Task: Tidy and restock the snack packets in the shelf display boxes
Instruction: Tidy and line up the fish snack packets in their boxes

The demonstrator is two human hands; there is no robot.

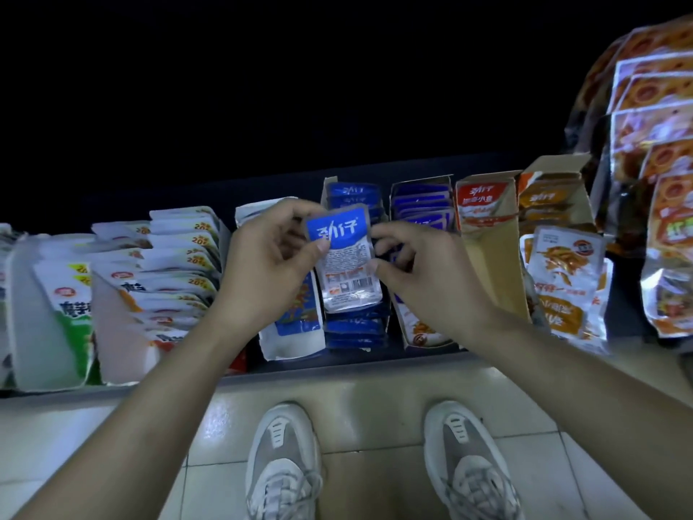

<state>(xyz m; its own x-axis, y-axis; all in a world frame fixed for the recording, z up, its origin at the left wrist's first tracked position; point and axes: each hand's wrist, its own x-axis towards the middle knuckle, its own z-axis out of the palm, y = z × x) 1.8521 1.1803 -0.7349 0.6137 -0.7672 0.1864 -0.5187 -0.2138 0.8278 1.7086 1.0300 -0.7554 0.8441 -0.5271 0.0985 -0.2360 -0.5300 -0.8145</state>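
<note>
Shelf [337, 364] boxes hold stacked packets. Left hand [268, 253] and right hand [420, 270] pinch blue packet [343, 264] upright, blue end up.

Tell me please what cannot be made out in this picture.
Head view, small print on the blue packet: blurred.
Head view, middle of the blue row: hidden by that packet, the left hand and the right hand.
Head view, far-left packets: cut off by the edge.
Head view, above the boxes: too dark.
</note>
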